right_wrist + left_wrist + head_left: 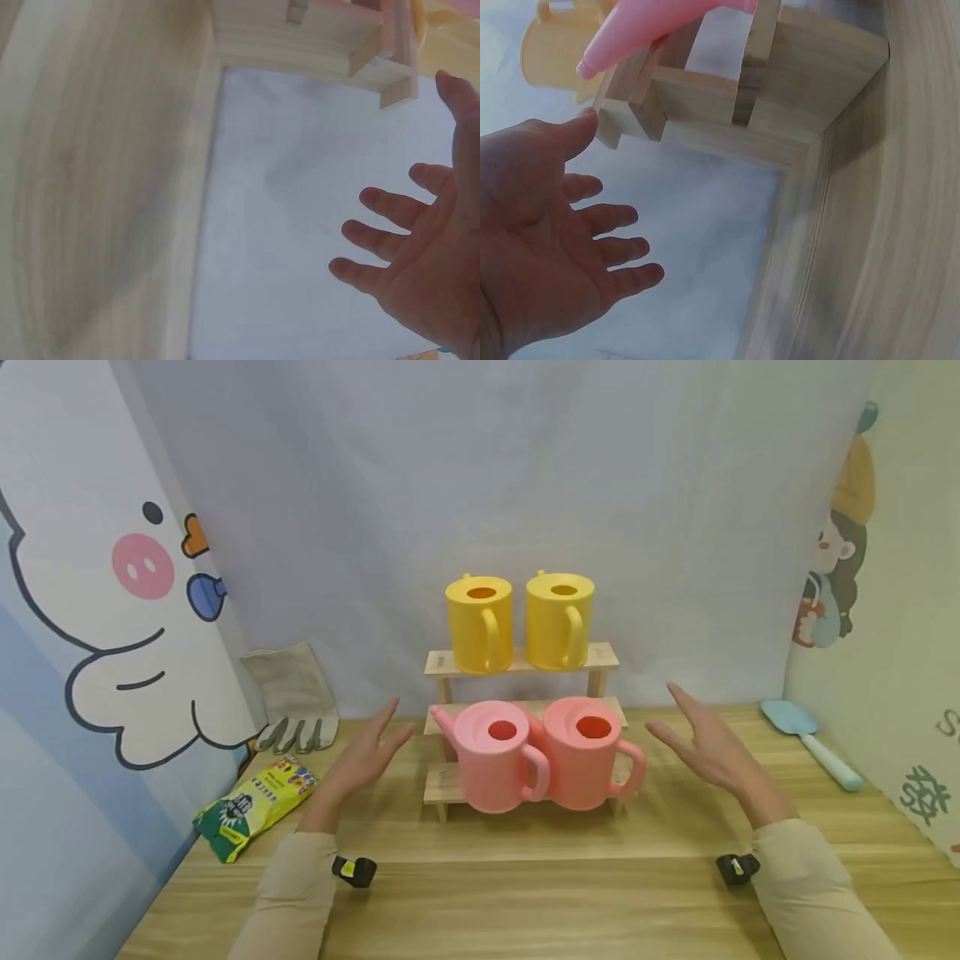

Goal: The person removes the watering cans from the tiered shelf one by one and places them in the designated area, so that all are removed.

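A tiered wooden stand [522, 660] bears two yellow watering cans on its top step, the left one [463, 631] and the right one [542, 631], handles facing me. Lower down are two pink watering cans, the left one [487, 777] with its spout to the left and the right one [577, 772] beside it. My left hand [365, 757] is held to the left of the stand, fingers spread and holding nothing. On the other side my right hand [707, 745] is likewise spread, its palm toward the stand and nothing in its grasp.
At the left lie a green and yellow packet [258, 806] and a grey glove [292, 689] leaning on the wall. A small shovel with a blue blade [789, 717] lies at the right by the side wall. Behind the stand hangs a pale curtain [675, 527].
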### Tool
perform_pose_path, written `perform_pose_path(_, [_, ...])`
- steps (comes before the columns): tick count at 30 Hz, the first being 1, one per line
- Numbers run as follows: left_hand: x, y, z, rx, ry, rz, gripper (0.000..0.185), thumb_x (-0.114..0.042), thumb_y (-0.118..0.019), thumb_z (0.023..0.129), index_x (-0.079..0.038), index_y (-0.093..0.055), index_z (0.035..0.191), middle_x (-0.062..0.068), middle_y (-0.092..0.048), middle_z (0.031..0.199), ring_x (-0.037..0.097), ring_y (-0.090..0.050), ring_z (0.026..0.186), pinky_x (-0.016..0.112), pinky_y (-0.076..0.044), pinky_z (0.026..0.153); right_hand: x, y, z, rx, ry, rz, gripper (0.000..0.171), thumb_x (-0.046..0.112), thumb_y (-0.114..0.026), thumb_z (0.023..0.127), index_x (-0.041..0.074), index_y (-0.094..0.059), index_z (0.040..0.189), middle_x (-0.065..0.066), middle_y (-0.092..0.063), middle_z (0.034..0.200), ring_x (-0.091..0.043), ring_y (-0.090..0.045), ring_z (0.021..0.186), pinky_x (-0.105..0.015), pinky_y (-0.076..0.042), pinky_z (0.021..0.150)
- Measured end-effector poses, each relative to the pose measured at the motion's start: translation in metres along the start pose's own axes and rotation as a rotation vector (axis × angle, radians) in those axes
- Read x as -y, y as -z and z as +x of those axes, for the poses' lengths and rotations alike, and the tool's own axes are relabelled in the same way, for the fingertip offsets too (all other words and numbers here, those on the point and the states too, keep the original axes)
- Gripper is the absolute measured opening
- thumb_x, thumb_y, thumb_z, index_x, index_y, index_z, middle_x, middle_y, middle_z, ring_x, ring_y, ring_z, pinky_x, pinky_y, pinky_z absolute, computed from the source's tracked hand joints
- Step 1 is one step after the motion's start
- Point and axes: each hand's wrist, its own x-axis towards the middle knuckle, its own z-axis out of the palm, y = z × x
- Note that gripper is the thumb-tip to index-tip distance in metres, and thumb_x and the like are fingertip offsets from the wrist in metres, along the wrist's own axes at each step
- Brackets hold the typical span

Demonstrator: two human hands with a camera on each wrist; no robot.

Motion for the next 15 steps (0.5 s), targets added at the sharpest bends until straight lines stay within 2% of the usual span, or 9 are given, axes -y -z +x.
perform_pose_path(4, [-0.004,-0.004,0.004,-0.027,-0.030,-0.095,0.061,-0.039,-0.042,0.095,-0.010,-0.021,0.145,0.011,-0.024,0.145,0.026,-0.022,0.131,0.047,-0.024,0.104,0.012,0.003,0.000,-0.025,0.028,0.046,0.075,0.048,-0.052,0.088,0.021,-0.013,0.147,-0.017,-0.028,0.143,-0.039,-0.024,0.128,-0.063,-0.024,0.096])
perform_pose_path(11, [-0.008,-0.014,0.007,-0.060,-0.063,-0.280,0.054,-0.030,-0.045,0.096,-0.007,-0.028,0.142,0.016,-0.032,0.140,0.027,-0.031,0.127,0.041,-0.030,0.102,0.033,0.004,-0.003,-0.065,0.105,0.104,0.069,0.041,-0.055,0.089,0.024,-0.020,0.145,-0.013,-0.037,0.138,-0.034,-0.028,0.127,-0.063,-0.026,0.095])
perform_pose_path(15, [-0.027,-0.012,0.000,-0.029,-0.028,-0.374,0.052,-0.025,-0.046,0.096,-0.007,-0.029,0.142,0.018,-0.031,0.140,0.030,-0.031,0.127,0.041,-0.030,0.102,0.045,0.005,-0.004,-0.080,0.149,0.150,0.067,0.037,-0.058,0.088,0.024,-0.024,0.144,-0.010,-0.044,0.133,-0.030,-0.037,0.122,-0.059,-0.031,0.094])
